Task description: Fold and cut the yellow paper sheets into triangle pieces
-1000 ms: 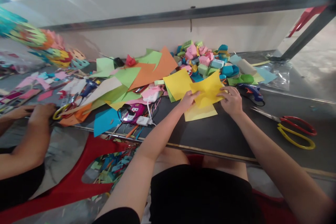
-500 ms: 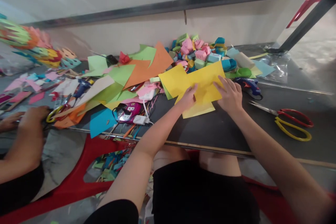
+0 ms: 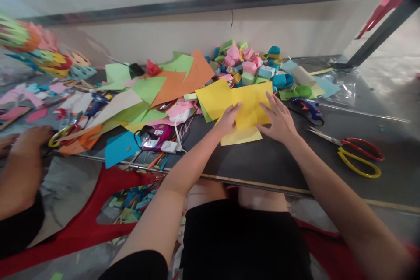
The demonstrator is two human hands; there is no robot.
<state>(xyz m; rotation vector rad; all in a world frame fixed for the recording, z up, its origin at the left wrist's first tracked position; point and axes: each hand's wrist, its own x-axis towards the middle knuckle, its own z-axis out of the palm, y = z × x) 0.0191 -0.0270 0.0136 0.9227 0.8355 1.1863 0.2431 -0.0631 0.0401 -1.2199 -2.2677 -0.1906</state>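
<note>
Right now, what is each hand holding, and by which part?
The right hand presses flat on the yellow sheet, gripping nothing; the left hand touches its left edge, grip unclear.

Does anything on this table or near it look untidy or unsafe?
Yes. The scissors lie bare on the table with blades pointing toward the right hand. Paper scraps are spilled on the floor below the table edge.

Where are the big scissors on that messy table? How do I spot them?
Start at the long dark table, then look to the outer side of the person's right hand, away from the paper heaps. The scissors lie alone there on bare tabletop, blades pointing toward the blue glue gun. Only they have one red loop and one yellow loop.
</note>
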